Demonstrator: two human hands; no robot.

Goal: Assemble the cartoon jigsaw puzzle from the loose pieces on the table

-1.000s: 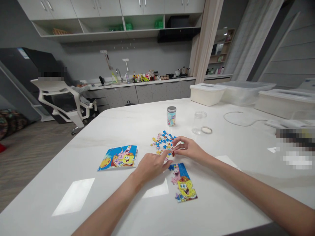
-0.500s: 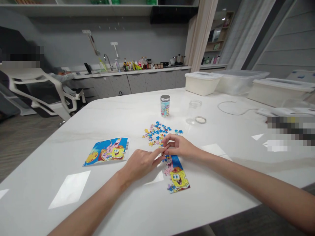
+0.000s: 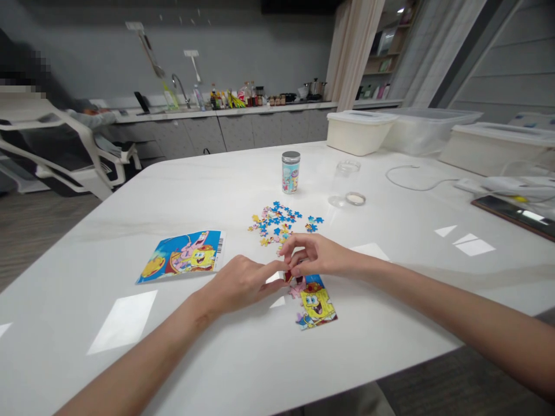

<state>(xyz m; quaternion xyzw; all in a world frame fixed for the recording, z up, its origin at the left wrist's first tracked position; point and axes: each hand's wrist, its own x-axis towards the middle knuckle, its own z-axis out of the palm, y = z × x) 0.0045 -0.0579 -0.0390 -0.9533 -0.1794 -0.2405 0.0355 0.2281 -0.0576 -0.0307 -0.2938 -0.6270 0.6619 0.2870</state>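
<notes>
A partly joined cartoon puzzle point(image 3: 318, 301) lies on the white table, its upper end covered by my right hand point(image 3: 318, 254). At its upper left, a small dark red puzzle piece point(image 3: 288, 277) is pinched between the fingertips of both hands. My left hand point(image 3: 245, 280) reaches in from the left, thumb and index finger closed on the piece. My right hand's thumb and fingers curl over it from the other side. Just beyond them is a scatter of loose puzzle pieces point(image 3: 277, 216). To the left lies the picture card point(image 3: 184, 254), showing the same cartoon characters.
Behind the pieces stands a cartoon-printed can point(image 3: 290, 173) with a silver lid. A clear jar point(image 3: 344, 182) and a round lid point(image 3: 355, 199) are to its right. Storage boxes point(image 3: 359, 134), a white cable point(image 3: 416, 188) and a phone point(image 3: 515, 214) occupy the right side.
The camera view has tipped down, so the table things sit higher in the picture. Both hands stay together at the puzzle's upper end, and the red piece now shows between the fingertips.
</notes>
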